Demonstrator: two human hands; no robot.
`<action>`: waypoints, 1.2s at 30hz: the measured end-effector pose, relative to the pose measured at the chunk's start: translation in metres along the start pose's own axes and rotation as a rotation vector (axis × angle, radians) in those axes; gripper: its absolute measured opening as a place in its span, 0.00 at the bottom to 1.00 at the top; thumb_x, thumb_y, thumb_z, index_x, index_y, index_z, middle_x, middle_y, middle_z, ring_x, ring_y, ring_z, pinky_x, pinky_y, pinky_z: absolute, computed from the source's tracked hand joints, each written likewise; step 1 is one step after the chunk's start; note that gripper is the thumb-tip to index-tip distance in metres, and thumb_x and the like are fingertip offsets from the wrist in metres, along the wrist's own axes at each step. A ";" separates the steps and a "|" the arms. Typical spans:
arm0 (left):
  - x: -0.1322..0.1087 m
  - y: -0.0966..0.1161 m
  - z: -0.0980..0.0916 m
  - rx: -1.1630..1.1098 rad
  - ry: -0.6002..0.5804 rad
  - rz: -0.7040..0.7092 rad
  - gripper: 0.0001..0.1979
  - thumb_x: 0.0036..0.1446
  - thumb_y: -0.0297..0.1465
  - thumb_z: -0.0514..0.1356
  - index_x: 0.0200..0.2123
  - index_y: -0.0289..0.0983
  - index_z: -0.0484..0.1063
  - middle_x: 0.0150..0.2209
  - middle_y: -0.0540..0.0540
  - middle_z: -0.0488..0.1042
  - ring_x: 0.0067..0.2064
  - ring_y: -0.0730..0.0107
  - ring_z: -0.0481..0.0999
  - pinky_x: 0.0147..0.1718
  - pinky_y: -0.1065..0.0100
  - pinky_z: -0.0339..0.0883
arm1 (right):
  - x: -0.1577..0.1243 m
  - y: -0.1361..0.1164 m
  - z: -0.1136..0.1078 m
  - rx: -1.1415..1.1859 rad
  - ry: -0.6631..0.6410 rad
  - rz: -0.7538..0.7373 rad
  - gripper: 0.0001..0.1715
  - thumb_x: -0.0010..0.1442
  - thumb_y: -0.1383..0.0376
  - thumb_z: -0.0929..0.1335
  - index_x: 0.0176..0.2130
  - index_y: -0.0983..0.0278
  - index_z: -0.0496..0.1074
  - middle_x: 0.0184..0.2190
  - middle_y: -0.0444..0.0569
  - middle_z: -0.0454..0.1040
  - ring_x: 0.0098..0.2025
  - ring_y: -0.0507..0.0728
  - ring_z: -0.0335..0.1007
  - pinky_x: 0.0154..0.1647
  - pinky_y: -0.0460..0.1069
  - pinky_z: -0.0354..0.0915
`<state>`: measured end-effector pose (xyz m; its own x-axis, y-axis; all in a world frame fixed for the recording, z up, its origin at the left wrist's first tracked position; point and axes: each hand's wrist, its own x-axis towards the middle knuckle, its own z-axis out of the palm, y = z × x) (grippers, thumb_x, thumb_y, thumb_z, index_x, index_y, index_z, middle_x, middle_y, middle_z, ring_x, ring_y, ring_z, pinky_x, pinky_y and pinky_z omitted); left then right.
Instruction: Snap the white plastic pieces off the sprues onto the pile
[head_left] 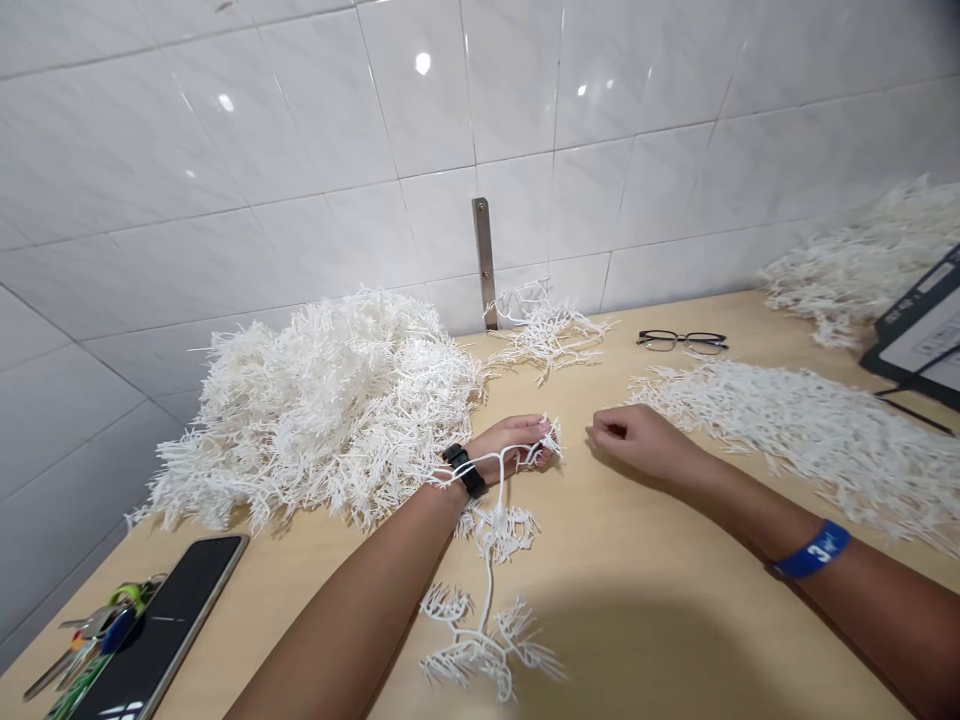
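My left hand (pixel 517 440), with a black watch at its wrist, is closed on one end of a white branched plastic sprue (pixel 489 570). Its stem runs down past the wrist to clusters of thin prongs lying on the table. To the right, my right hand (pixel 637 438) is held just above the table with its fingers curled into a pinch; whether something small is between them is hidden. A large heap of white sprues (pixel 322 410) rises to the left of my left hand. Beyond my right hand spreads a layer of small loose white pieces (pixel 795 430).
A few bare sprues (pixel 551 335) lie by the tiled wall, under a metal bracket (pixel 484 260). Eyeglasses (pixel 682 342) rest behind my right hand. A phone (pixel 169 630) and keys (pixel 97 625) lie front left. At right stand another white heap (pixel 862 260) and a dark-framed panel (pixel 926 330).
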<state>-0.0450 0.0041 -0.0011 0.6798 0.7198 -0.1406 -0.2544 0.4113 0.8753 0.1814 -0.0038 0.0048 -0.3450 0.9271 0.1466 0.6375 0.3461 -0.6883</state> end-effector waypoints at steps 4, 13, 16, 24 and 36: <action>0.001 0.000 0.001 0.011 0.008 -0.009 0.19 0.44 0.37 0.71 0.28 0.32 0.66 0.25 0.50 0.67 0.25 0.77 0.67 0.28 0.71 0.56 | 0.003 0.006 -0.016 -0.252 0.335 0.164 0.22 0.54 0.60 0.65 0.19 0.62 0.49 0.15 0.41 0.49 0.21 0.50 0.44 0.23 0.49 0.42; 0.004 -0.005 0.007 0.123 0.022 0.027 0.20 0.44 0.41 0.70 0.27 0.31 0.67 0.23 0.50 0.68 0.24 0.78 0.67 0.28 0.70 0.56 | -0.002 -0.019 0.010 0.248 -0.099 -0.075 0.18 0.59 0.53 0.65 0.30 0.65 0.71 0.26 0.45 0.69 0.29 0.53 0.61 0.30 0.47 0.55; 0.004 -0.006 0.006 0.140 0.031 0.027 0.20 0.45 0.41 0.70 0.26 0.32 0.67 0.23 0.50 0.68 0.24 0.78 0.66 0.29 0.69 0.58 | -0.002 -0.020 0.018 0.361 -0.217 -0.137 0.19 0.60 0.53 0.65 0.29 0.66 0.71 0.26 0.45 0.69 0.30 0.53 0.60 0.31 0.47 0.55; 0.002 -0.003 0.004 0.140 -0.011 -0.003 0.20 0.43 0.41 0.71 0.27 0.31 0.68 0.24 0.48 0.70 0.26 0.77 0.68 0.29 0.70 0.59 | -0.002 -0.009 0.014 0.433 -0.337 -0.105 0.24 0.63 0.51 0.63 0.24 0.65 0.63 0.21 0.41 0.59 0.24 0.49 0.51 0.26 0.47 0.49; 0.001 -0.004 0.005 0.122 -0.019 0.046 0.18 0.46 0.40 0.69 0.25 0.32 0.67 0.23 0.48 0.68 0.24 0.77 0.66 0.26 0.70 0.56 | -0.009 -0.023 0.014 0.405 -0.457 -0.200 0.26 0.65 0.52 0.60 0.22 0.65 0.62 0.21 0.43 0.62 0.25 0.50 0.55 0.29 0.47 0.53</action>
<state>-0.0401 0.0005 -0.0027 0.6823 0.7254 -0.0912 -0.2012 0.3063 0.9304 0.1601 -0.0225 0.0096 -0.7464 0.6641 0.0440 0.2503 0.3414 -0.9060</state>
